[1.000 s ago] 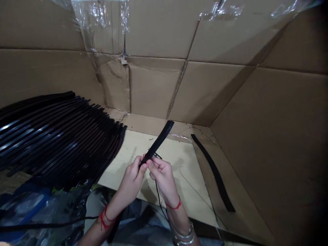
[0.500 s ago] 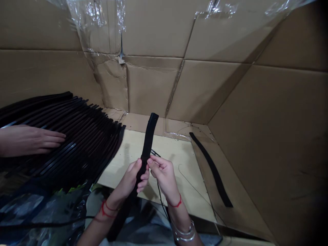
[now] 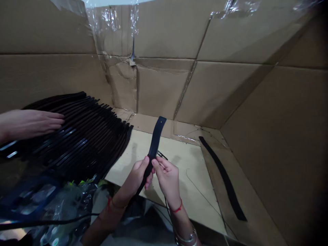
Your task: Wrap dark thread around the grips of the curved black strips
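A long, curved black strip with a small hole near its far end stands up from my hands, tilted away from me. My left hand is wrapped round its middle, thumb on top. Against the strip's right edge, my right hand pinches with thumb and forefinger. Behind those fingers pokes out a thin dark piece with light slots, too small to name. A black cord hangs below the right hand. The strip's near end is hidden by my left arm.
A pile of similar black strips lies left, with another person's hand on it. One more strip rests at right. Cardboard walls surround the pale board. Clear plastic bags lie lower left.
The view has shifted, so most things sit further right. The held strip has turned, showing its flat face and hole. The other person's hand has moved up over the pile.
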Motion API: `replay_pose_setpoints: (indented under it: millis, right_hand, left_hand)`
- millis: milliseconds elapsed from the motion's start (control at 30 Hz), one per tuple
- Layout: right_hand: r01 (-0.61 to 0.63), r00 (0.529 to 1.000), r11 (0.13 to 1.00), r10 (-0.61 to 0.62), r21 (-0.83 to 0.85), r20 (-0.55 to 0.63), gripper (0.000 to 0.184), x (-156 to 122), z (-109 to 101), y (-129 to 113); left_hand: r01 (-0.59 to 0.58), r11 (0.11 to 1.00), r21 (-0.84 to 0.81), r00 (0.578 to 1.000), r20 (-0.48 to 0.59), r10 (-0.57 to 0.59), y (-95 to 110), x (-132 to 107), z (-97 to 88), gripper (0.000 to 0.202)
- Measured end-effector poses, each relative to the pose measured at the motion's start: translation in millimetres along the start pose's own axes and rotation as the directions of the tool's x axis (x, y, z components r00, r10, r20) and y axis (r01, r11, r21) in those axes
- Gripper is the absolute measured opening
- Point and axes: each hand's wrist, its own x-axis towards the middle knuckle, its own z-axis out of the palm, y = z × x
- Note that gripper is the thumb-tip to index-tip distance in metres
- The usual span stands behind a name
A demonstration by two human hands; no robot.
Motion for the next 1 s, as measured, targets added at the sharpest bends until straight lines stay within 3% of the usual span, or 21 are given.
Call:
replay_pose_setpoints:
  millis: [267,367,467,533,600,700,767,900,1000]
  right_hand:
    - [-0.151,0.938,0.985,0.115,0.086,0.327,0.047,1.0,-13.5,-13.2]
    - [-0.107,0.958,0.989,0.077,0.098,0.275,0.043,1.1,-11.7,-13.9]
    - [-0.011,0.988,0.997,0.0,0.074,0.154,0.04,2.9,-9.6,-10.1]
    - [0.013,0.998,0.998,-0.017,0.061,0.064,0.044,5.4,-8.5,-5.9]
    - [0.026,0.999,0.999,-0.025,0.041,-0.04,0.048,8.0,-6.5,-1.3]
    - [0.023,0.995,1.0,-0.021,0.018,-0.097,0.049,9.0,-0.4,4.3]
    - [0.001,0.997,0.999,0.002,0.042,-0.074,0.051,7.7,4.9,6.5]
    - [-0.023,1.0,0.994,0.025,0.107,-0.016,0.052,5.6,13.4,7.8]
    - [0.032,0.999,0.991,-0.029,0.128,-0.021,0.047,7.6,15.1,8.1]
  left_hand:
    - [0.166,0.986,-0.004,0.978,0.126,-0.164,15.5,-17.2,-3.4,0.058]
    - [0.141,0.987,0.078,0.973,0.175,-0.153,13.4,-15.3,-6.8,0.062]
    - [-0.087,0.956,0.281,0.995,0.074,0.069,9.7,-15.6,-5.8,0.038]
    - [-0.238,0.841,0.486,0.96,-0.014,0.28,7.0,-17.2,-2.1,0.025]
    - [-0.289,0.676,0.677,0.907,-0.032,0.42,4.7,-18.2,2.4,0.02]
    - [-0.221,0.457,0.862,0.857,-0.052,0.512,2.5,-16.8,6.8,0.015]
    - [-0.167,0.386,0.907,0.835,-0.078,0.544,1.5,-14.5,6.5,0.018]
    - [-0.168,0.435,0.885,0.822,-0.118,0.557,0.0,-12.6,0.6,0.017]
    - [-0.221,0.596,0.772,0.837,-0.164,0.523,0.1,-15.0,-2.2,0.018]
